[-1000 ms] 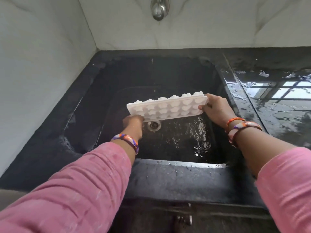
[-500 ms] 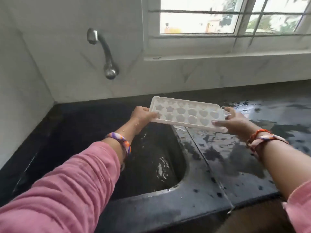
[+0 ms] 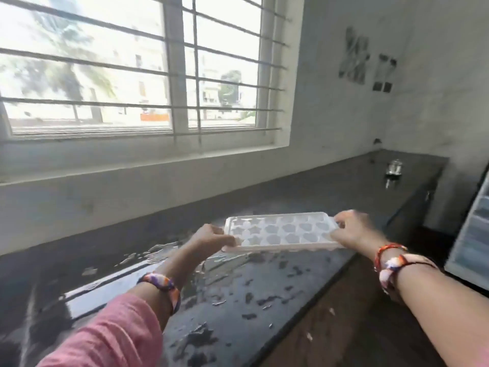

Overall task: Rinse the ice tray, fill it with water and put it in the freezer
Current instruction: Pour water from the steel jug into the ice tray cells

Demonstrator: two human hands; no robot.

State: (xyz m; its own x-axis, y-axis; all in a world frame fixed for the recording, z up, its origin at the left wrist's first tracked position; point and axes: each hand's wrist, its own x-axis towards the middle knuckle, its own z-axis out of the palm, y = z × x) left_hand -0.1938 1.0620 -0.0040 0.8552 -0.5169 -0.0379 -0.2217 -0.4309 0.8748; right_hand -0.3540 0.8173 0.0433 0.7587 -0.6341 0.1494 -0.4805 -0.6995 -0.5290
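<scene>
Spanning the scene, a wet dark counter (image 3: 264, 295) runs below a barred window (image 3: 137, 64). The tray (image 3: 280, 231) is held level above the counter, cavities up. Left hand (image 3: 211, 238) grips its left end; right hand (image 3: 352, 231) grips its right end, fingers curled over the rim. A glass (image 3: 394, 168) stands far right.

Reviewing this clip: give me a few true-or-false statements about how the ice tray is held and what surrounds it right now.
1. Both hands hold the ice tray. True: left hand, right hand, one at each end.
2. The tray is upside down. False: its cavities face up.
3. The counter below is wet. True.
4. The tray rests on the counter. False: it is held above it.
5. A barred window is behind. True.
</scene>
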